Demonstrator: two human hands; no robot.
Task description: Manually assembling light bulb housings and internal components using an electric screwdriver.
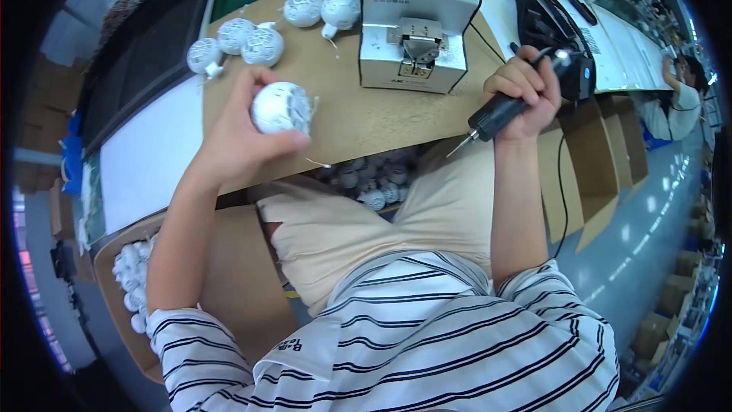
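My left hand (242, 131) is closed around a white ball (280, 107) with a dark, cracked-looking line pattern. A thin wire end shows beside the ball. In my right hand (528, 95) is a black electric screwdriver (497, 113), its bit pointing down and left over the table's front edge. Bit and ball are well apart. Beyond my left hand several similar white balls (303, 8) lie on the brown board (343, 99), some with a short white neck. Between and beyond my hands stands a silver screw feeder (414, 30).
Below the table edge, more white balls (372, 198) sit between my legs. A cardboard box (236, 259) at my left holds several others. Open cartons (587, 168) stand at right, beside a hanging cable (560, 191). A black bag (545, 23) lies behind my right hand. Another person (679, 103) sits far right.
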